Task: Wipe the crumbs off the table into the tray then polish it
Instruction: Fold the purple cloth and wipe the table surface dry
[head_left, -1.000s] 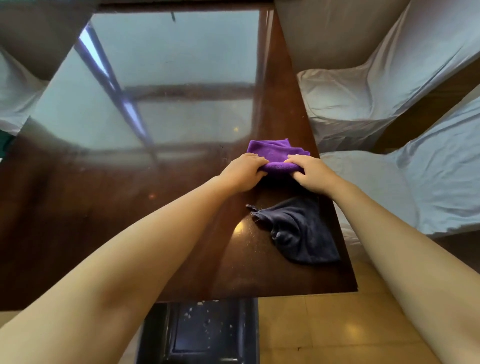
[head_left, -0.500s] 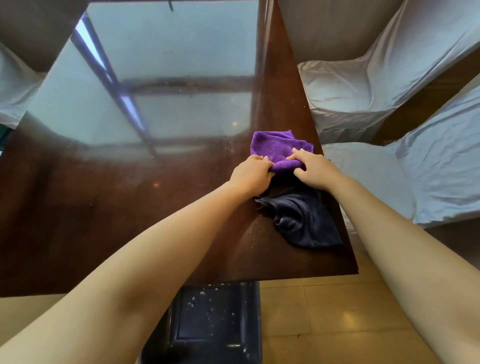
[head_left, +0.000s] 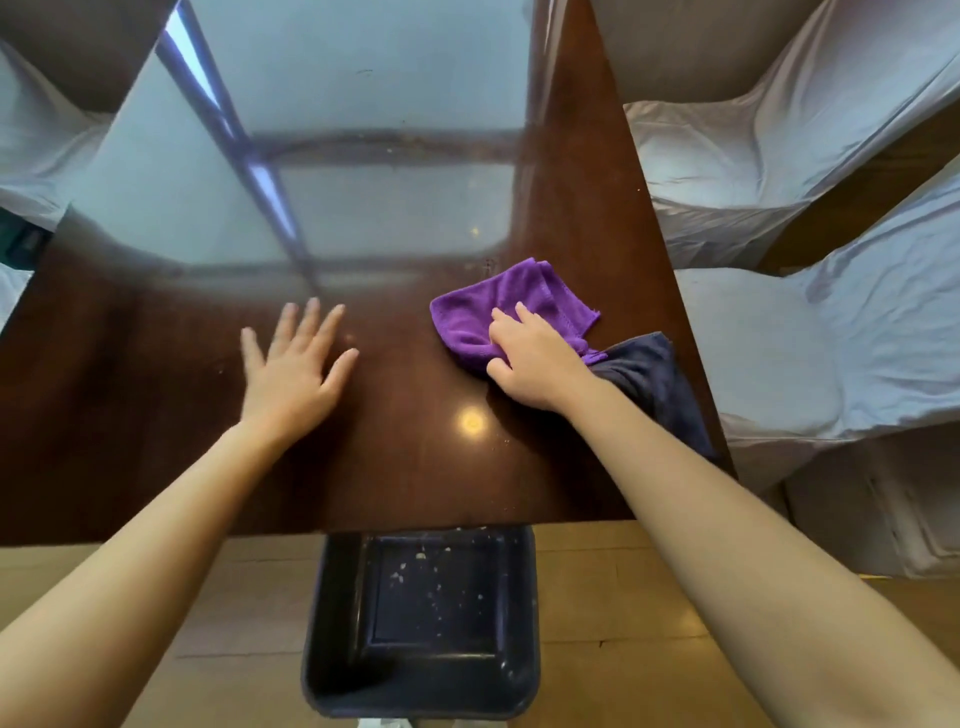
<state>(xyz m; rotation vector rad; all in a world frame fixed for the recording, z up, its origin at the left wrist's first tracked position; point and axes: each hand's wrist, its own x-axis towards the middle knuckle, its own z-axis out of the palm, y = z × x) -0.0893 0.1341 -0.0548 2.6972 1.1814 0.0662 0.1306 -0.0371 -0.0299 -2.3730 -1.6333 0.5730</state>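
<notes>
A glossy dark brown table fills the view. My right hand presses down on a purple cloth lying flat on the table's right part, fingers gripping it. My left hand lies flat on the bare tabletop to the left, fingers spread, holding nothing. A dark navy cloth lies crumpled by the right edge, partly under my right forearm. Below the near edge sits a dark tray with pale crumbs scattered inside.
White-covered chairs stand along the right side, another white cover at the left. The floor below the table edge is tan tile. A lamp reflection shines on the tabletop near my right wrist.
My left hand let go of the purple cloth and moved left, flat onto the table. The purple cloth is now spread out under my right hand alone.
</notes>
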